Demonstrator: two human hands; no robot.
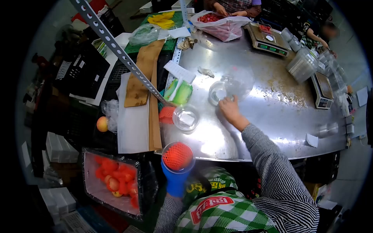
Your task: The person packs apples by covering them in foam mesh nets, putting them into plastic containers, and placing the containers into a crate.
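Note:
My left hand (175,182), in a blue glove, is wrapped around a clear plastic tub (166,150) near the table's front edge. Inside that tub is a round thing in a red foam net (177,156). Bare and with bent fingers, my right hand (232,110) grips the near edge of a clear plastic container (213,94) on the metal table. A clear round part, like a lid (243,79), lies against it; where they join is hard to see. Between my hands stands another clear tub (185,117) with a white paper inside.
A black-lined crate (112,202) at lower left holds fruit in red foam nets. A perforated metal post (120,54) slants over the table's left side. Scales (268,39) and stacked tubs (303,64) stand on the right. Another person's hands (229,11) work by a bag of red pieces.

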